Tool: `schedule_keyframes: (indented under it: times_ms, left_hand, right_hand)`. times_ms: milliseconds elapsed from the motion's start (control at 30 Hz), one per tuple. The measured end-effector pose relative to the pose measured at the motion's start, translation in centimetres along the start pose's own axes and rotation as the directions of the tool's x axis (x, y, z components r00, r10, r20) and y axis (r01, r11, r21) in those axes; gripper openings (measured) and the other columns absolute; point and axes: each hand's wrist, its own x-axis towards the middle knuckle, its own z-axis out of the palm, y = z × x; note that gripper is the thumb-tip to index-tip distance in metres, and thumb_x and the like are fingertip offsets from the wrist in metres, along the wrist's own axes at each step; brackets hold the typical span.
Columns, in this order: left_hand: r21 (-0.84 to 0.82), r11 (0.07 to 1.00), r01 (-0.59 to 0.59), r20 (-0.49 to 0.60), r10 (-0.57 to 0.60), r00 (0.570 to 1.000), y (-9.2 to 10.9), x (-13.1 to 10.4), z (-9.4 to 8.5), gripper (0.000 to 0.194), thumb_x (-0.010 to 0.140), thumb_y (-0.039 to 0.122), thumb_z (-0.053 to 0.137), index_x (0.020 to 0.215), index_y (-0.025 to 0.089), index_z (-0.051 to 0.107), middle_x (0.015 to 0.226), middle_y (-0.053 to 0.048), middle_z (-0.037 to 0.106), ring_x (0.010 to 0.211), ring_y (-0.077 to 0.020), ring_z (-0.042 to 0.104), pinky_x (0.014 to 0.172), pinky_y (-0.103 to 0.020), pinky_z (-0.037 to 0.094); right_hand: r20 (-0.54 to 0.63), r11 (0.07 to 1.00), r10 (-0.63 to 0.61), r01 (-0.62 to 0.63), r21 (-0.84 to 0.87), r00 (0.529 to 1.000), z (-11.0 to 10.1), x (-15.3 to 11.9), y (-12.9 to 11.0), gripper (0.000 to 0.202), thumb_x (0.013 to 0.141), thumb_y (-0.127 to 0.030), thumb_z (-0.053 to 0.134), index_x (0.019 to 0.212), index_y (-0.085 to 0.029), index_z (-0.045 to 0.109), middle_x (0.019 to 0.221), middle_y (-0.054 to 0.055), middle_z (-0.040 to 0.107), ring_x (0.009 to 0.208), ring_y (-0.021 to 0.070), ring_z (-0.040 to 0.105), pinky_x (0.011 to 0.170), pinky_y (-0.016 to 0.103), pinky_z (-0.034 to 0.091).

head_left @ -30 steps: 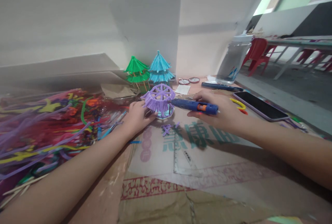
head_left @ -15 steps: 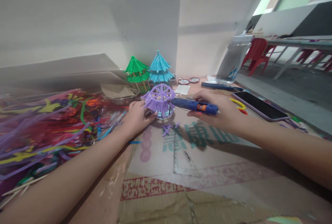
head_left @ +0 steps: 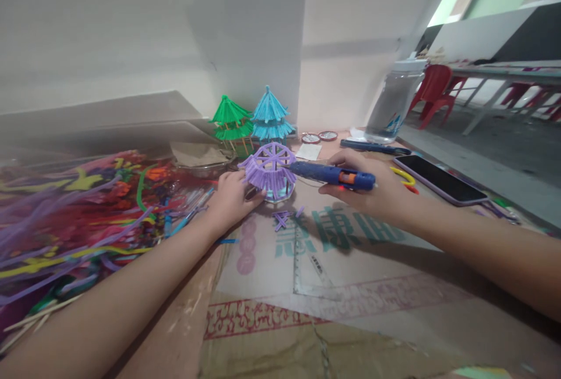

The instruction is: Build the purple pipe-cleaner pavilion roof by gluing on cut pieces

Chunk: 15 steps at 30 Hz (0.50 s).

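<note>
A purple pavilion model (head_left: 269, 179) with an open spoked top stands near the middle of the table. My left hand (head_left: 234, 196) is closed on its lower left side, thumb at the base. My right hand (head_left: 366, 183) grips a blue glue gun (head_left: 328, 174), whose nozzle points left at the model's right upper rim. Short purple pieces (head_left: 283, 219) lie just in front of the model. A clear set square (head_left: 313, 276) is nearer to me on the cardboard (head_left: 377, 320).
Green (head_left: 230, 116) and light blue (head_left: 269, 113) pavilions stand behind. Colourful craft stems (head_left: 74, 221) heap at the left. At the right are a phone (head_left: 440, 179), yellow-handled scissors (head_left: 404, 176), a dark blue tool (head_left: 374, 147) and a bottle (head_left: 395, 98).
The glue gun has shifted slightly right and its rear end is a little higher. My left hand and the purple model have hardly moved.
</note>
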Motion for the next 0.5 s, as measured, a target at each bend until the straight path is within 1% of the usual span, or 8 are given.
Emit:
schedule_keyframes:
  times_ms: [67, 167, 367, 500]
  left_hand:
    - [-0.009, 1.000, 0.015, 0.010, -0.015, 1.000, -0.02, 0.03, 0.06, 0.031, 0.093, 0.044, 0.057, 0.107, 0.020, 0.070, 0.113, -0.011, 0.071, 0.109, -0.0325, 0.063, 0.096, -0.047, 0.041]
    - [-0.014, 0.999, 0.031, 0.016, -0.031, 0.999, -0.08, 0.06, 0.16, 0.031, 0.092, 0.043, 0.058, 0.105, 0.018, 0.071, 0.108, -0.012, 0.071, 0.107, -0.0330, 0.064, 0.095, -0.047, 0.041]
    - [-0.021, 0.999, 0.025, 0.008, -0.025, 1.000, -0.21, 0.05, 0.30, 0.030, 0.092, 0.043, 0.059, 0.106, 0.020, 0.072, 0.107, -0.011, 0.072, 0.105, -0.0319, 0.064, 0.095, -0.047, 0.041]
    - [-0.015, 0.999, 0.029, 0.003, -0.029, 1.000, -0.22, 0.08, 0.34, 0.031, 0.091, 0.043, 0.060, 0.108, 0.020, 0.072, 0.109, -0.011, 0.072, 0.106, -0.0320, 0.063, 0.096, -0.047, 0.041]
  right_hand:
    - [-0.015, 1.000, 0.015, -0.015, 0.019, 1.000, 0.01, 0.06, 0.04, 0.028, 0.084, -0.047, 0.072, 0.096, -0.024, 0.061, 0.081, 0.001, 0.070, 0.064, 0.0170, 0.062, 0.059, 0.029, 0.044]
    - [-0.002, 0.999, 0.018, -0.018, 0.031, 1.000, 0.01, 0.13, 0.05, 0.029, 0.084, -0.048, 0.072, 0.095, -0.024, 0.061, 0.078, 0.001, 0.069, 0.062, 0.0162, 0.060, 0.059, 0.029, 0.043]
    - [0.041, 0.999, 0.036, -0.037, 0.033, 0.999, 0.06, 0.05, 0.10, 0.027, 0.084, -0.045, 0.073, 0.095, -0.024, 0.061, 0.080, 0.001, 0.070, 0.063, 0.0158, 0.061, 0.059, 0.028, 0.043]
    - [0.062, 1.000, 0.018, -0.018, 0.012, 0.998, 0.06, -0.05, 0.10, 0.026, 0.085, -0.045, 0.072, 0.095, -0.023, 0.062, 0.081, 0.002, 0.070, 0.066, 0.0169, 0.063, 0.061, 0.029, 0.043]
